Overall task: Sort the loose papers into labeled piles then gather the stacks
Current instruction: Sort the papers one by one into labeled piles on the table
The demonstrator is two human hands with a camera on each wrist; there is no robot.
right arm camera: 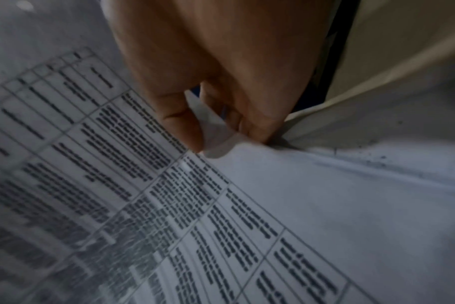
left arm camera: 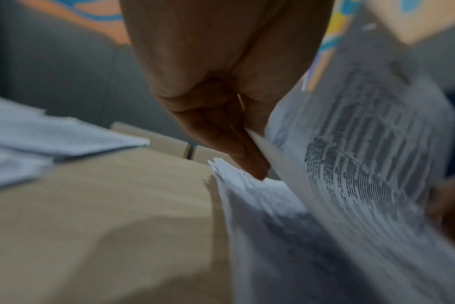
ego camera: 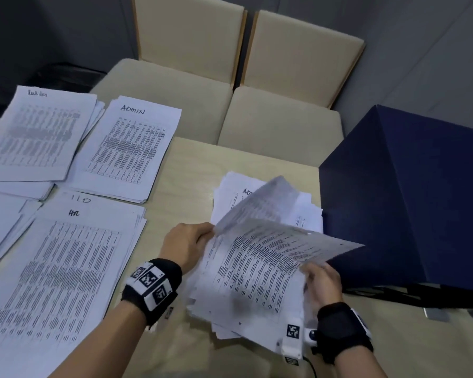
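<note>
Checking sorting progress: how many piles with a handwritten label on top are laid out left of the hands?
3 readable: ADMIN pile, HR pile, and a far-left pile with an illegible label. Another pile at the left edge is cut off, so more may exist.

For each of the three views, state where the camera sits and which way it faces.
Head: above, facing down at the table; shows both forearms, left hand, right hand.
Left wrist: along the left hand, whose fingers pinch the lifted sheet.
Right wrist: along the right hand, pinching that sheet's corner.
Shared: all three show the lifted sheet.
</note>
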